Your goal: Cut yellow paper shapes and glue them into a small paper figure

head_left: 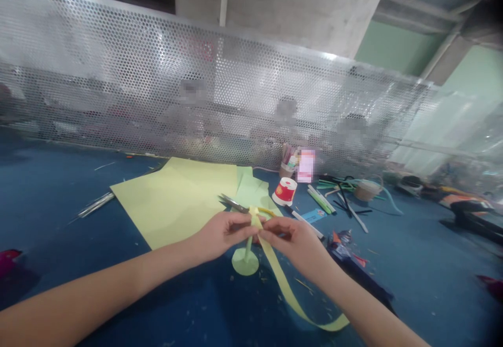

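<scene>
Left hand (223, 236), right hand (296, 239) — fingertips pinched together on yellow strip (283, 286); green disc (245, 262) just below. Scissors (234, 203) behind, near red-white cup (285, 191).

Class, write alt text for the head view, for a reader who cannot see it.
Two bare hands, left and right, pinch a long yellow-green paper strip above a pale green disc with a stem. Scissors, yellow paper and a red-and-white cup lie beyond.

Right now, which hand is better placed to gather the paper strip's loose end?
Probably the right hand: the yellow paper strip curves down that side, ending near the right forearm. The left hand is farther.
</scene>
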### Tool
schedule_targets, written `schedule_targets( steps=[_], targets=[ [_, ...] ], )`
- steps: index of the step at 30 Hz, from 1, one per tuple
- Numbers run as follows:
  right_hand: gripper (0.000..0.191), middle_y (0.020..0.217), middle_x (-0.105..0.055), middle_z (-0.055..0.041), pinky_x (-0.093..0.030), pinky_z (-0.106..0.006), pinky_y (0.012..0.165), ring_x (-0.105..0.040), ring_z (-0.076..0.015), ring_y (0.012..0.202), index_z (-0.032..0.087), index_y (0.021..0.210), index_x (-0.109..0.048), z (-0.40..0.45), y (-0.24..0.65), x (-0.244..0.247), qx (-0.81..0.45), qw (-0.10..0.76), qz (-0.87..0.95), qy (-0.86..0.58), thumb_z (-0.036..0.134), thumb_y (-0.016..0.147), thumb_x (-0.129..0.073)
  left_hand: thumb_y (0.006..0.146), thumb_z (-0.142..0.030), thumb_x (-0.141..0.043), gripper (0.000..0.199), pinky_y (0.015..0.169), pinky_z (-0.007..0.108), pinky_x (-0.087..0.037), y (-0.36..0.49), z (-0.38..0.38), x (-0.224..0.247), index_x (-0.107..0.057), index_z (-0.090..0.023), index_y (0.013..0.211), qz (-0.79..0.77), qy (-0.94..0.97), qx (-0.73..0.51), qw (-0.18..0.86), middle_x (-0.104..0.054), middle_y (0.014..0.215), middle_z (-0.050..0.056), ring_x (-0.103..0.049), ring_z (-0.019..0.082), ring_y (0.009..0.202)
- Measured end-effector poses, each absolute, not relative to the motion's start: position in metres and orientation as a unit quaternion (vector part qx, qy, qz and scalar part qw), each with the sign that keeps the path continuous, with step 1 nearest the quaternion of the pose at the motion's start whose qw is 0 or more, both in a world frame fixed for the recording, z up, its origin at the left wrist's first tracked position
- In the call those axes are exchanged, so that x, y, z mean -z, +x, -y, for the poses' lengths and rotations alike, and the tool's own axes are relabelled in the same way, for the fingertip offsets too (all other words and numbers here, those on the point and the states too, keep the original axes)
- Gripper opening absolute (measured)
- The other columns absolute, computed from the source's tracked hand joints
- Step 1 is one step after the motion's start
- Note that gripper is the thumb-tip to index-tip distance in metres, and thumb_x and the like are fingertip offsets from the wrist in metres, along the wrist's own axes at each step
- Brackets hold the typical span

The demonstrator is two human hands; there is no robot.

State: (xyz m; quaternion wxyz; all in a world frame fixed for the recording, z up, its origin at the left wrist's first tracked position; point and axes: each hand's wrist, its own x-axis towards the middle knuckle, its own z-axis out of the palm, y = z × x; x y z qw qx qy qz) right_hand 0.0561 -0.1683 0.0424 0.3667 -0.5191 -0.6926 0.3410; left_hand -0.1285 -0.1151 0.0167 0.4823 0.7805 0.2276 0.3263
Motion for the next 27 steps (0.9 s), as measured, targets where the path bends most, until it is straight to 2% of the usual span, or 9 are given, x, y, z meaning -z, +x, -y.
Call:
schedule_targets(
  steps=[5,11,17,23,27],
  targets=[
    [0.020,0.088,-0.072,-0.0034,-0.050,-0.027,0.071,-0.065,-0.0176,0.076,0.019,0.079,-0.069,0.168,0.054,-0.047,-0.303,0.378,0.690,-0.538,0.036,0.079,-0.058,0.085,-0.035,-0.053,0.023,0.077,0.027,-0.044,-0.128,0.118,-0.014,-0.066,-0.017,0.091,-0.221,0.757,-0.324,0.523,-0.066,0.087,0.003,-0.058,0.015,0.081],
    [0.017,0.080,-0.072,-0.0022,-0.050,-0.025,0.069,-0.065,-0.0164,0.074,0.018,0.079,-0.069,0.171,0.051,-0.048,-0.307,0.375,0.692,-0.536,0.031,0.079,-0.058,0.082,-0.033,-0.059,0.024,0.081,0.031,-0.045,-0.128,0.119,-0.008,-0.065,-0.018,0.100,-0.213,0.692,-0.330,0.606,-0.067,0.094,0.005,-0.060,0.016,0.087],
    [0.015,0.077,-0.071,-0.0019,-0.049,-0.022,0.065,-0.064,-0.0149,0.071,0.017,0.081,-0.068,0.172,0.055,-0.048,-0.309,0.372,0.683,-0.547,0.031,0.078,-0.061,0.080,-0.032,-0.061,0.018,0.079,0.030,-0.046,-0.125,0.123,-0.010,-0.068,-0.016,0.086,-0.225,0.649,-0.352,0.636,-0.068,0.086,0.003,-0.061,0.016,0.084],
    [0.018,0.078,-0.070,-0.0030,-0.050,-0.025,0.068,-0.064,-0.0166,0.073,0.018,0.081,-0.064,0.172,0.057,-0.041,-0.312,0.361,0.688,-0.546,0.035,0.078,-0.059,0.080,-0.030,-0.061,0.016,0.076,0.027,-0.046,-0.125,0.125,-0.015,-0.068,-0.016,0.082,-0.239,0.665,-0.352,0.614,-0.066,0.080,0.001,-0.059,0.013,0.076],
    [0.018,0.083,-0.069,-0.0025,-0.051,-0.027,0.072,-0.065,-0.0170,0.077,0.020,0.084,-0.062,0.179,0.071,-0.044,-0.275,0.314,0.709,-0.568,0.037,0.079,-0.056,0.082,-0.030,-0.059,0.017,0.077,0.027,-0.046,-0.125,0.125,-0.016,-0.069,-0.016,0.080,-0.240,0.688,-0.344,0.592,-0.066,0.079,0.001,-0.060,0.013,0.077]
  ],
)
